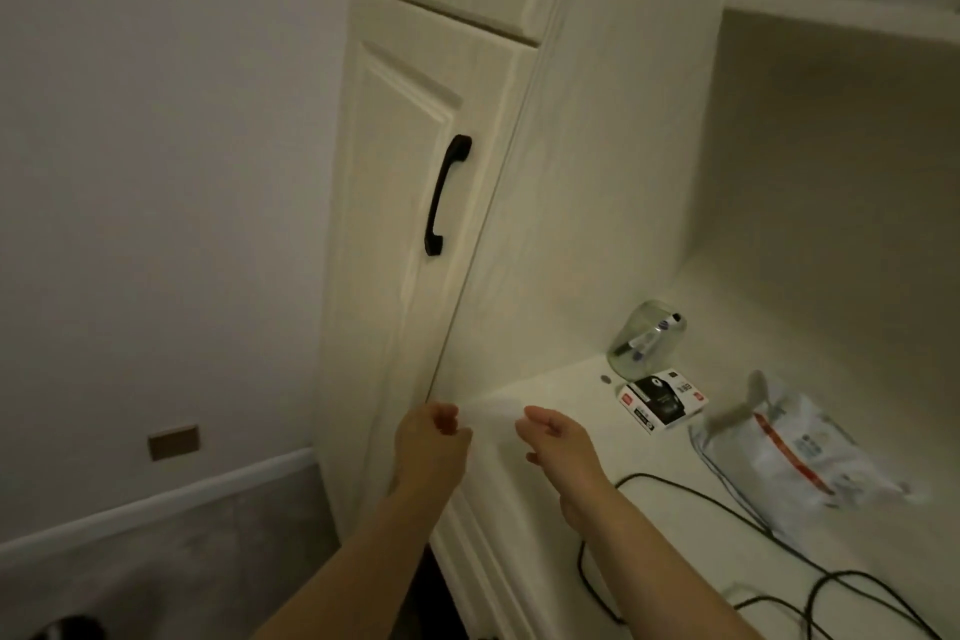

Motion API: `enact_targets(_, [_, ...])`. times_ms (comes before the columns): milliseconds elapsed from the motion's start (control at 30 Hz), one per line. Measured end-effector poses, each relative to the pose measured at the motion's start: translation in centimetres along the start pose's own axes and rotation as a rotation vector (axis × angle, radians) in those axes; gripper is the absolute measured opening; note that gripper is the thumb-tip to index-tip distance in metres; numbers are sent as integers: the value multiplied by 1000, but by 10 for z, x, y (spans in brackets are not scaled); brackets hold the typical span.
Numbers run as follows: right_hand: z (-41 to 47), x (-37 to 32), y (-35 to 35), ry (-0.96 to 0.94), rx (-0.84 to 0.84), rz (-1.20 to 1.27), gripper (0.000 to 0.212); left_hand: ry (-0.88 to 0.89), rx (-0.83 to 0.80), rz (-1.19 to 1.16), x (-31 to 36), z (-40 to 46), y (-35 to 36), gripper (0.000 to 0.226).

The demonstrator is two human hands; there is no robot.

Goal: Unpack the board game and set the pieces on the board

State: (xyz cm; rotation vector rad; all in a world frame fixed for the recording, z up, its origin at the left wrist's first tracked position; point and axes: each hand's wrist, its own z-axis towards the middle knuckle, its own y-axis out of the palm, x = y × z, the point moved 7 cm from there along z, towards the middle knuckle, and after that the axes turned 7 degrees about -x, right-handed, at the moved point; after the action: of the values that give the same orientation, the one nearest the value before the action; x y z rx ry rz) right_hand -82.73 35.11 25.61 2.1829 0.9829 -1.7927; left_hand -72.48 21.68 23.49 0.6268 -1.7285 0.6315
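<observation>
No board game, board or pieces are in view. My left hand (pixel 431 437) is held out in front of the lower edge of a tall cream cupboard door (pixel 405 203), with its fingers curled in. My right hand (pixel 556 437) hovers over the near corner of the cream desk top (pixel 566 379), fingers partly curled. Between the two hands lies a faint pale blur. I cannot tell whether it is something held.
The cupboard door is closed and has a black handle (pixel 447 195). On the desk stand a glass jar with pens (pixel 647 340), a small black-and-white box (pixel 662 398), a white plastic mailer bag (pixel 795 452) and black cables (pixel 727 515). Grey floor and a wall lie to the left.
</observation>
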Motion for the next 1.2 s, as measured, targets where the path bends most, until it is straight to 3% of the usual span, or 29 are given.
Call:
enact_targets(267, [45, 34, 15, 93, -104, -146, 51, -49, -65, 105, -36, 24, 31, 46])
enact_targets(600, [85, 43, 7, 126, -113, -230, 50, 3, -100, 179, -25, 47, 50, 51])
enact_targets(1033, [104, 33, 11, 146, -133, -256, 58, -74, -175, 215, -32, 75, 53, 47])
enact_targets(1200, [95, 22, 18, 185, -97, -348, 48, -60, -218, 239, -28, 74, 24, 29])
